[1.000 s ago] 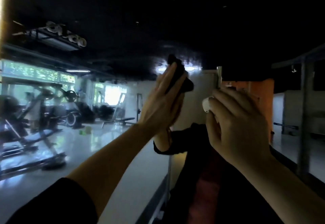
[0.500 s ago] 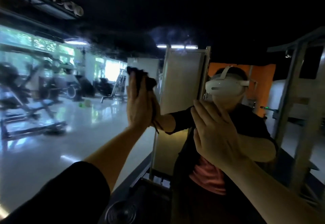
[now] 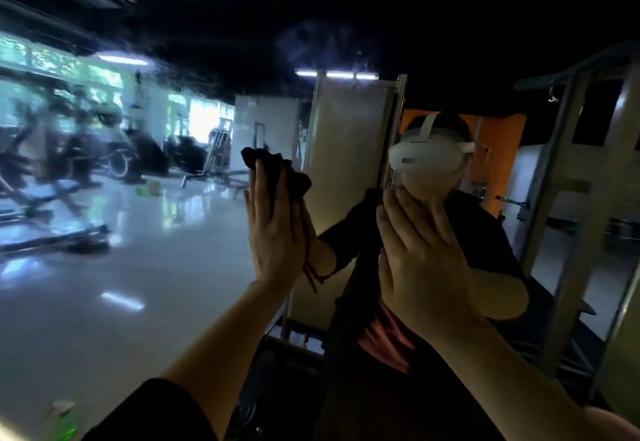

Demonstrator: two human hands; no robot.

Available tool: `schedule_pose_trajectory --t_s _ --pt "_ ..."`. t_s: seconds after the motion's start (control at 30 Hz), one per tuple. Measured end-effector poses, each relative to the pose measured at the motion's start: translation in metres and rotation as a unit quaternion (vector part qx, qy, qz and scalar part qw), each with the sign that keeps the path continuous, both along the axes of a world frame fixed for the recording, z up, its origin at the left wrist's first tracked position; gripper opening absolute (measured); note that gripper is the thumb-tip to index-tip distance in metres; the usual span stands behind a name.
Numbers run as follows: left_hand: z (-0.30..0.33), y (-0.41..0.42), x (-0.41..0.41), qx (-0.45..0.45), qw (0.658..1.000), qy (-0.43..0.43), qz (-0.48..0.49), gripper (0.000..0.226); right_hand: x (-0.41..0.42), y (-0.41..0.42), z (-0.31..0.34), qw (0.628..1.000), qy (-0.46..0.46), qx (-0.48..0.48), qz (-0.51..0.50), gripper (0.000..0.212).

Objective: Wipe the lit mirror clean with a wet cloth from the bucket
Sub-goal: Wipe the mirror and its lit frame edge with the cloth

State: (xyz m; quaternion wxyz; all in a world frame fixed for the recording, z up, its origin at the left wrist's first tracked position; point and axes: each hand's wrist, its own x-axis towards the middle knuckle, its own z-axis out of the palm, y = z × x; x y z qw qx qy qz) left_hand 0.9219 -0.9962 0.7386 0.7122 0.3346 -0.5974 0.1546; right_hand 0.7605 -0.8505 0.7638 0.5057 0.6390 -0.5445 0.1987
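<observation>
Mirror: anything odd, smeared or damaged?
No damage shows. A hazy smear sits on the mirror above the dark cloth that the left hand presses flat to the glass. The right hand is open, holding nothing.

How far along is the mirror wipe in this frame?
Done: the dark cloth is out of the bucket. In hand: left hand presses it flat on the mirror; right hand is open. Left: smears up top.
</observation>
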Motion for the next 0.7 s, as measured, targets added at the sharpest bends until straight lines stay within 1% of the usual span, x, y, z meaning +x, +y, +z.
schedule_pose_trajectory --t_s 0.03,0.07,0.1,0.17,0.2,0.23,0.27,0.3,0.37,0.4,0.43,0.47,0.53,0.63,0.67,0.7 --pt "0.002 0.006 -0.009 0.026 0.999 0.038 0.001 0.045 0.001 -0.001 -0.001 1.0 -0.004 -0.002 0.001 0.054" --pt "0.004 0.015 -0.021 0.036 0.998 0.041 -0.006 0.047 0.002 -0.001 -0.001 1.0 -0.006 -0.001 0.001 0.054" --pt "0.005 0.025 -0.035 0.021 1.0 0.002 -0.02 0.048 0.002 0.0 0.001 1.0 -0.005 0.001 0.002 0.054" --pt "0.004 0.038 -0.051 -0.059 0.989 -0.131 -0.038 0.048 -0.002 0.004 0.006 1.0 0.005 0.002 0.01 0.054" --pt "0.008 0.035 -0.049 -0.082 0.981 -0.173 -0.038 0.048 -0.005 0.007 0.009 1.0 0.008 -0.002 0.015 0.053" --pt "0.017 0.03 -0.043 -0.084 0.981 -0.174 -0.034 0.048 -0.011 0.011 0.013 1.0 0.003 -0.015 0.018 0.053" --pt "0.032 0.024 -0.036 -0.067 0.988 -0.139 -0.03 0.049 -0.019 0.016 0.018 0.999 -0.013 -0.042 0.017 0.053" --pt "0.052 0.02 -0.031 -0.036 0.995 -0.086 -0.031 0.049 -0.027 0.022 0.025 0.996 -0.037 -0.079 0.01 0.051" --pt "0.099 0.018 -0.028 0.015 0.998 0.016 -0.053 0.05 -0.042 0.032 0.038 0.986 -0.076 -0.146 -0.012 0.049" --pt "0.121 0.025 -0.034 0.018 0.997 0.035 -0.063 0.053 -0.047 0.034 0.043 0.983 -0.084 -0.161 -0.019 0.047" --pt "0.138 0.034 -0.045 0.008 0.997 0.027 -0.069 0.056 -0.049 0.035 0.046 0.983 -0.082 -0.165 -0.023 0.046" --pt "0.148 0.044 -0.061 -0.013 0.997 -0.002 -0.073 0.056 -0.049 0.034 0.048 0.984 -0.077 -0.161 -0.026 0.045" --pt "0.15 0.065 -0.096 -0.082 0.99 -0.088 -0.073 0.05 -0.046 0.031 0.045 0.986 -0.07 -0.15 -0.037 0.045" --pt "0.137 0.069 -0.11 -0.186 0.953 -0.226 -0.083 0.054 -0.046 0.031 0.041 0.988 -0.068 -0.129 -0.06 0.051" --pt "0.136 0.061 -0.101 -0.203 0.944 -0.248 -0.074 0.053 -0.047 0.032 0.04 0.988 -0.067 -0.12 -0.067 0.054" --pt "0.138 0.051 -0.09 -0.201 0.947 -0.243 -0.06 0.052 -0.048 0.033 0.038 0.988 -0.068 -0.117 -0.07 0.056"
